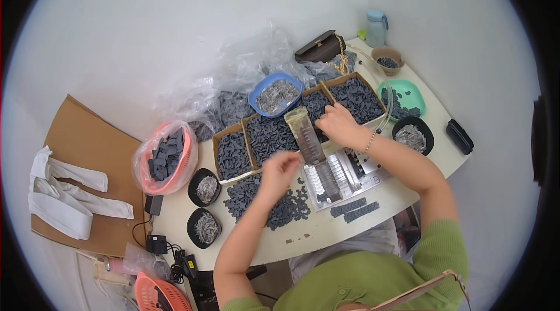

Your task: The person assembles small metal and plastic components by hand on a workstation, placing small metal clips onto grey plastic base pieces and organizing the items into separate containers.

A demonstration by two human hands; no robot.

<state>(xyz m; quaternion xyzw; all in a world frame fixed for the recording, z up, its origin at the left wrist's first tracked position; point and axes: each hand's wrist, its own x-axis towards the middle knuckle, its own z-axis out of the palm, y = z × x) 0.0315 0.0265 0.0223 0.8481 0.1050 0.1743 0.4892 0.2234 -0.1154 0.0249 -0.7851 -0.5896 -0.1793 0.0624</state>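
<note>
My left hand [280, 172] is over the table, left of the metal fixture [350, 172], its fingers pinched together; whatever they hold is too small to make out. My right hand [339, 127] reaches over the divided cardboard box [252, 146], its fingers curled down at the small dark grey parts [353, 100]; what lies between them is hidden. Between the hands, a long clear holder [304, 135] with a yellowish end leans from the box to the fixture. Two strips of joined dark grey pieces [360, 212] lie in front of the fixture. Loose dark grey parts [286, 209] spread beneath my left forearm.
A blue tray [256, 104] of metal pins rests on the box. Black bowls [190, 230] with pins stand left; another [429, 136] is right, near a green dish [415, 98] and a black case [459, 137]. An orange basket [188, 156] holds larger grey pieces.
</note>
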